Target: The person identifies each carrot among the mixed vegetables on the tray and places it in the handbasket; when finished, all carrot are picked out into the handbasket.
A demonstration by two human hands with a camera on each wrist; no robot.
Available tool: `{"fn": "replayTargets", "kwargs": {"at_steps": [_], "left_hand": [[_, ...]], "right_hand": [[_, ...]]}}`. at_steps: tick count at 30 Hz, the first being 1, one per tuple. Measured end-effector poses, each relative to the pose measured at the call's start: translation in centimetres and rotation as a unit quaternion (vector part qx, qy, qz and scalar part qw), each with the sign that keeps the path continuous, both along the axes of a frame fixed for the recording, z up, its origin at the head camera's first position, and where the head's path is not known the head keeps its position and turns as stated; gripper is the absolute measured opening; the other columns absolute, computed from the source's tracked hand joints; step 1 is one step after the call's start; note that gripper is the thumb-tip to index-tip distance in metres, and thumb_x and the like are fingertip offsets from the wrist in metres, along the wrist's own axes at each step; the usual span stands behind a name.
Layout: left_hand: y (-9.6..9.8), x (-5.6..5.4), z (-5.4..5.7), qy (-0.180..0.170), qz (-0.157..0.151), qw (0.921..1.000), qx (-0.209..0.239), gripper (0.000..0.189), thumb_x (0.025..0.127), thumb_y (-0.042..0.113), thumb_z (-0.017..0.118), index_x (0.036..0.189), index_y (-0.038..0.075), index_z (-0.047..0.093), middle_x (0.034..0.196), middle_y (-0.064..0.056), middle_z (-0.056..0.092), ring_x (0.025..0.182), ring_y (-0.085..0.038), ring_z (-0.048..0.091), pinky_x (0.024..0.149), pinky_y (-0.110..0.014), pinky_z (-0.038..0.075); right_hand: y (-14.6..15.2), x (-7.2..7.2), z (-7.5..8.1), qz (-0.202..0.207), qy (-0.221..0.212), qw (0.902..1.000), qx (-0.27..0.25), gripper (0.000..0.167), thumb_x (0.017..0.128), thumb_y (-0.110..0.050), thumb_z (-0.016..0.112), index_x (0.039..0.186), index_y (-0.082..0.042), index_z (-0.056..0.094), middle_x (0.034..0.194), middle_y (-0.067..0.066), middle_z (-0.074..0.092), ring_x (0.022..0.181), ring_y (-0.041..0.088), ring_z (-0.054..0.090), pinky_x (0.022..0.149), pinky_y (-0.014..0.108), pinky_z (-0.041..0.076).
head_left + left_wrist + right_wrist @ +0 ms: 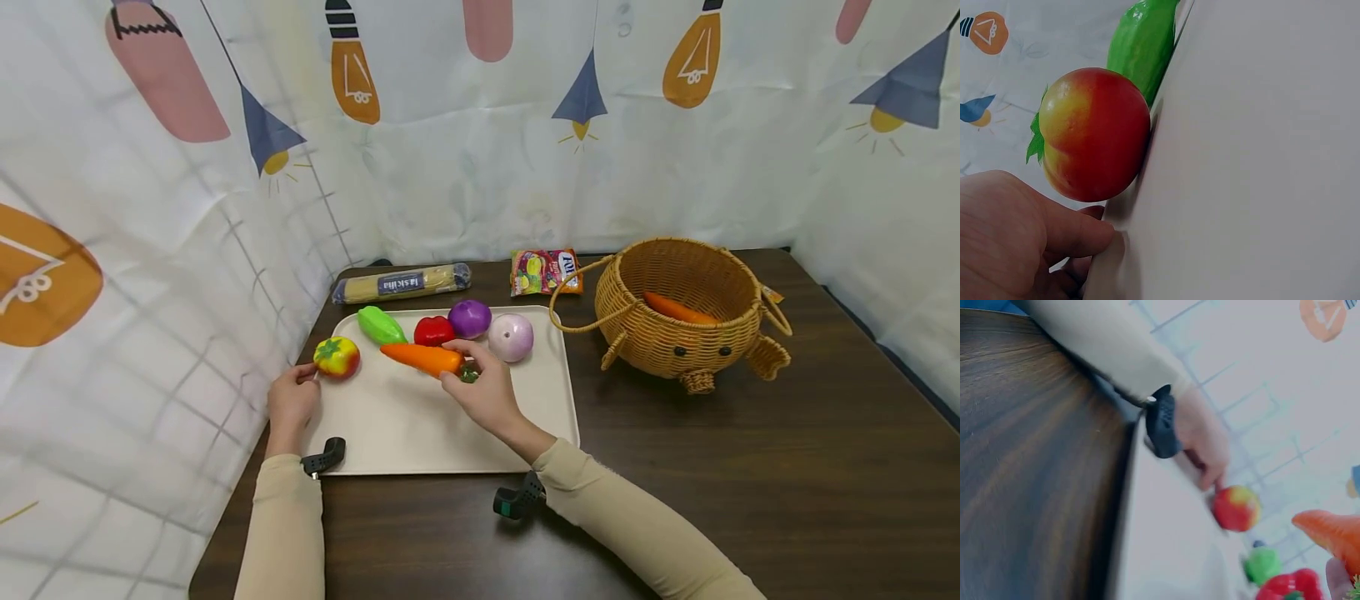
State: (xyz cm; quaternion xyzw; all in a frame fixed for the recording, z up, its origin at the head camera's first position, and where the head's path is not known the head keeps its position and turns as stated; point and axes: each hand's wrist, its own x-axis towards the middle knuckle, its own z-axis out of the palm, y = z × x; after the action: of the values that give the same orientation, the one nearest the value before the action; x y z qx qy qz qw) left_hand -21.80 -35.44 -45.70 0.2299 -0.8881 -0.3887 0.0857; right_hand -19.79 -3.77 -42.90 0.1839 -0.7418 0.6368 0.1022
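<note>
My right hand [487, 387] pinches an orange toy carrot [423, 358] near its green top, above the beige tray [375, 433]. At the tray's left edge, my left hand [292, 404] holds the rim between thumb and fingers, as the left wrist view shows. Just beyond those fingers lies a red and yellow tomato-like toy [1097, 134]. Along the tray's far side are a green bumpy vegetable [381, 325], a red pepper [433, 331], a purple onion-like toy [470, 318] and a pale purple round one [512, 337].
To the right stands a wicker basket [645, 350] with an animal face, another carrot [678, 309] inside. Behind the tray lie a pack of spaghetti [401, 283] and a colourful candy bag [536, 272]. A printed curtain [480, 183] borders the dark wooden table [712, 483].
</note>
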Motion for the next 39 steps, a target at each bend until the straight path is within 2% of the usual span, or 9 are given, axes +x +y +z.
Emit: {"fn": "replayTargets", "kwargs": {"at_steps": [5,11,14,18,20,24,27,34,39], "left_hand": [[0.0,0.0,0.0,0.002,-0.001,1.0000,0.003,0.041,0.094,0.010,0.045,0.131,-0.002,0.058,0.122,-0.022,0.060,0.109,-0.037,0.055,0.087,-0.042,0.043],[-0.1,0.0,-0.2,-0.006,-0.002,1.0000,0.004,0.041,0.095,0.011,0.045,0.132,-0.001,0.057,0.123,-0.021,0.060,0.110,-0.036,0.054,0.088,-0.041,0.042],[-0.1,0.1,-0.2,-0.009,0.000,0.9999,0.008,0.042,0.095,0.012,0.045,0.133,0.000,0.056,0.124,-0.021,0.059,0.111,-0.036,0.054,0.088,-0.042,0.042],[-0.1,0.0,-0.1,-0.005,0.002,1.0000,0.004,0.042,0.095,0.012,0.044,0.133,0.000,0.057,0.124,-0.021,0.059,0.110,-0.036,0.053,0.088,-0.043,0.042],[-0.1,0.0,-0.1,-0.002,0.000,1.0000,0.001,0.041,0.095,0.012,0.044,0.132,-0.001,0.057,0.123,-0.021,0.060,0.110,-0.036,0.054,0.088,-0.043,0.042],[0.0,-0.2,-0.1,-0.002,-0.002,1.0000,0.001,0.041,0.095,0.012,0.044,0.132,-0.001,0.057,0.123,-0.021,0.060,0.110,-0.036,0.054,0.088,-0.042,0.042],[-0.1,-0.1,-0.2,-0.002,-0.002,1.0000,0.002,0.041,0.095,0.012,0.044,0.132,-0.001,0.057,0.123,-0.022,0.060,0.110,-0.036,0.054,0.089,-0.042,0.042],[-0.1,-0.2,-0.2,-0.005,0.003,1.0000,0.007,0.041,0.096,0.012,0.044,0.133,0.000,0.056,0.123,-0.020,0.059,0.110,-0.036,0.052,0.089,-0.043,0.041],[0.1,-0.2,-0.1,-0.008,0.008,0.9999,0.012,0.042,0.096,0.013,0.044,0.134,0.001,0.056,0.123,-0.020,0.058,0.108,-0.035,0.052,0.086,-0.042,0.041]], "right_hand": [[2.1,-0.3,1.2,0.014,0.006,0.9998,-0.014,0.036,0.083,-0.007,0.073,0.119,-0.011,0.068,0.118,0.006,0.064,0.098,0.023,0.059,0.080,0.030,0.055],[4.6,-0.6,2.5,0.005,0.005,0.9997,-0.023,0.036,0.086,-0.003,0.071,0.121,-0.001,0.066,0.122,0.016,0.061,0.099,0.032,0.059,0.077,0.027,0.054],[5.8,-0.2,4.3,0.010,-0.003,0.9996,-0.024,0.035,0.088,-0.001,0.069,0.122,0.004,0.064,0.124,0.020,0.060,0.097,0.034,0.059,0.073,0.022,0.052],[7.6,0.3,6.7,0.021,-0.006,0.9996,-0.016,0.034,0.089,-0.001,0.066,0.122,0.006,0.063,0.125,0.021,0.060,0.099,0.034,0.057,0.076,0.023,0.049],[8.5,0.0,7.1,0.023,-0.014,0.9996,-0.010,0.034,0.089,-0.002,0.066,0.123,0.005,0.063,0.126,0.020,0.060,0.101,0.035,0.055,0.076,0.024,0.048],[10.5,-1.8,6.2,0.018,-0.029,0.9993,-0.013,0.034,0.089,-0.009,0.069,0.122,-0.004,0.066,0.125,0.013,0.062,0.101,0.030,0.056,0.075,0.024,0.050],[12.0,-3.0,5.5,0.013,-0.019,0.9996,-0.013,0.034,0.088,-0.012,0.070,0.122,-0.006,0.066,0.121,0.012,0.064,0.100,0.026,0.057,0.077,0.022,0.052],[15.1,-3.5,6.8,-0.014,-0.004,0.9999,-0.002,0.039,0.089,-0.013,0.070,0.126,-0.001,0.063,0.124,0.014,0.060,0.102,0.022,0.056,0.080,0.019,0.053],[17.2,-3.6,7.6,-0.033,-0.010,0.9986,-0.041,0.040,0.089,-0.013,0.071,0.126,0.000,0.061,0.123,0.011,0.057,0.097,0.021,0.058,0.077,0.019,0.054]]}}
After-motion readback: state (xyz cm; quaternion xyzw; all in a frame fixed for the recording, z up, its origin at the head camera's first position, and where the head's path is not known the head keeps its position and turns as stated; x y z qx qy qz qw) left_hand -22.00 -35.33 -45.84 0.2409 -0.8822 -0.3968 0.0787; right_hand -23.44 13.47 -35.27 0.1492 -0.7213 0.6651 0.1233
